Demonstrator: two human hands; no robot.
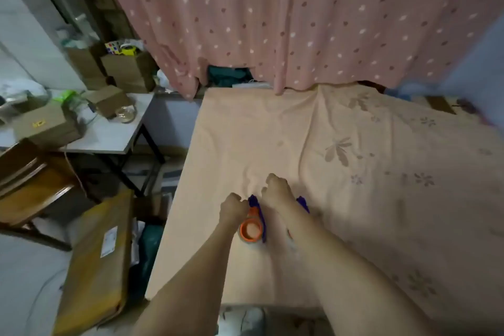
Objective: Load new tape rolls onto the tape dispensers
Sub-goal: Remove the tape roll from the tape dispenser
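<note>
In the head view, two bare forearms are seen reaching forward over a bed (354, 144) covered with a peach sheet printed with faint flowers. The left hand (234, 209) is curled into a loose fist, its knuckles up, and is placed just above an orange tape roll (250, 230) that lies on the sheet; whether the fingers (240, 200) actually pinch the roll or the part beside it cannot be told. A blue tape dispenser (257, 211) is seen between the two hands, touching the right edge of the roll and running along it. The right hand (276, 189) is curled as well, knuckles up, set over the far end of the dispenser; what its fingers hold is hidden under the hand. A second blue piece (303, 203) shows just right of the right wrist, partly covered by the forearm. A pink curtain (272, 16) with white and dark spots hangs behind the bed. To the left, a small white desk (114, 133) carries cardboard boxes (45, 125) and a glass jar (126, 114). A large flat yellow-brown parcel (98, 262) leans beside the bed on the floor.
</note>
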